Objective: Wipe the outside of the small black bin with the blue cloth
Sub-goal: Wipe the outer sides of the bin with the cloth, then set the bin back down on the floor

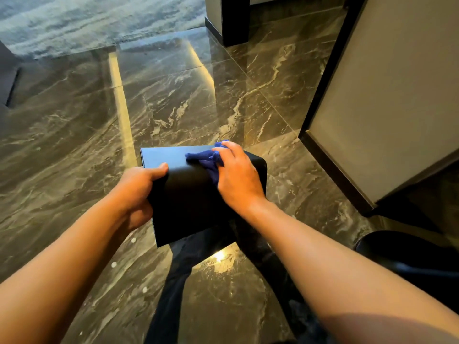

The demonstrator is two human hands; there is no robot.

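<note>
Bin: small black bin (193, 194) held off the marble floor (173, 95), tipped, between both hands.
Left hand (139, 192): clenched on the bin's left edge, steadying it.
Right hand (236, 175): pressing the blue cloth (206, 160) flat on the bin's upper face.
Progress: wiping under way, judging by the cloth on the bin.
Left: likely the other sides; cleanliness cannot be told.

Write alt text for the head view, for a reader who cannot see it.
A person's right hand presses a blue cloth onto a small black bin, held off the polished marble floor by the left hand gripping its left edge. A grey carpet lies beyond.
</note>
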